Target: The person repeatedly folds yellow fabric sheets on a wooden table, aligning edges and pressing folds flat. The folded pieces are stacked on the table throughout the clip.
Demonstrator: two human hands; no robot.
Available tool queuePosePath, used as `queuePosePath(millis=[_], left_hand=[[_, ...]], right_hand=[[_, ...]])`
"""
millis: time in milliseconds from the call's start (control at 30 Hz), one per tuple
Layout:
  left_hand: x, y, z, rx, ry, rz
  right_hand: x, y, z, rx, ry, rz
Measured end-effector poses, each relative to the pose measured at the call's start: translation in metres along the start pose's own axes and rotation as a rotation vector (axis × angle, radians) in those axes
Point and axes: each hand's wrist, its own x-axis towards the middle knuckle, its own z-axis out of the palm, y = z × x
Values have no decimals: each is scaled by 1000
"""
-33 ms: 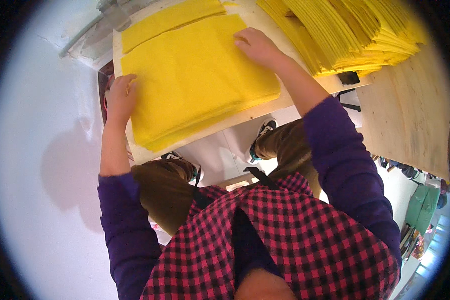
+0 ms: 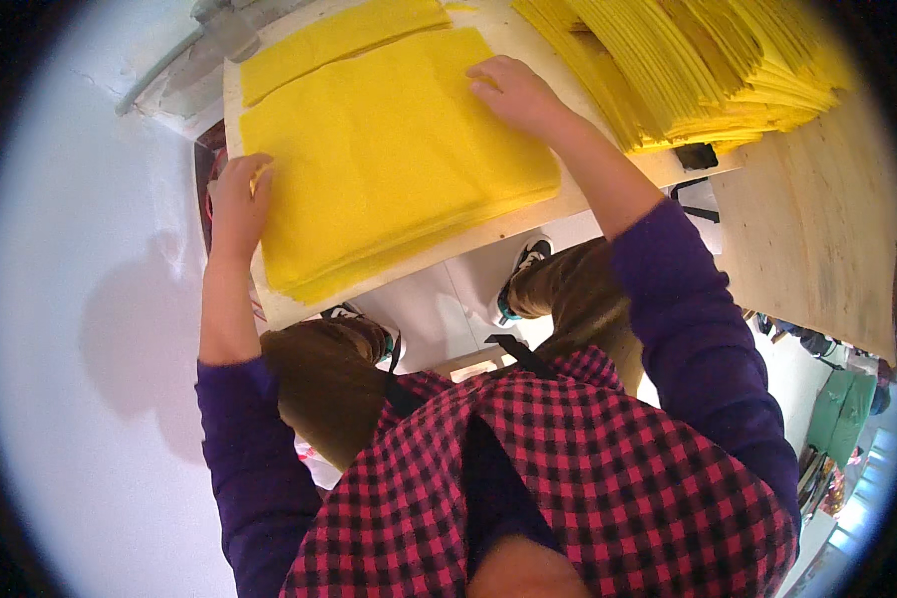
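Observation:
A large yellow felt-like sheet (image 2: 389,149) lies flat on the wooden table (image 2: 568,202), with layers showing at its near edge. My left hand (image 2: 237,207) is at its left edge, fingers bent and thumb beside the fabric. At the far right edge, my right hand (image 2: 518,95) curls its fingers on the cloth. Parts of both hands' fingers are hidden from above. Beyond the sheet, a narrower yellow fabric strip (image 2: 339,45) lies along its far side.
A thick pile of folded yellow fabric (image 2: 668,65) stands at the far right. A pale wooden board (image 2: 807,219) reaches along the right side. A white wall (image 2: 90,299) rises close on the left. My legs and shoes (image 2: 528,259) are below the table's near edge.
My left hand and forearm have shifted very slightly toward me. My right forearm has moved a little too, while the yellow sheet looks the same.

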Motion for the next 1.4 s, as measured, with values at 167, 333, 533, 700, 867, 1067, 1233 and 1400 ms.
queuePosePath(millis=[167,333,533,700,867,1067,1233,1400], left_hand=[[-13,6,8,7,-34,75],[20,-7,5,-61,-86,-125],[-10,-7,4,49,-68,194],[14,-15,6,12,-20,21],[-14,-11,-11,101,-35,155],[-6,-3,1,45,-30,32],[-21,6,-17,75,-25,78],[-33,14,-5,-49,-82,122]], right_hand=[[-4,-6,12,11,-96,-15],[31,-6,6,16,-70,142],[-7,-5,4,118,-167,-59],[18,-5,9,11,-40,53],[-11,-10,-7,78,-93,-21],[2,-8,5,-9,-32,18],[-10,-3,-12,117,-39,98],[-30,-9,-2,97,-85,14]])
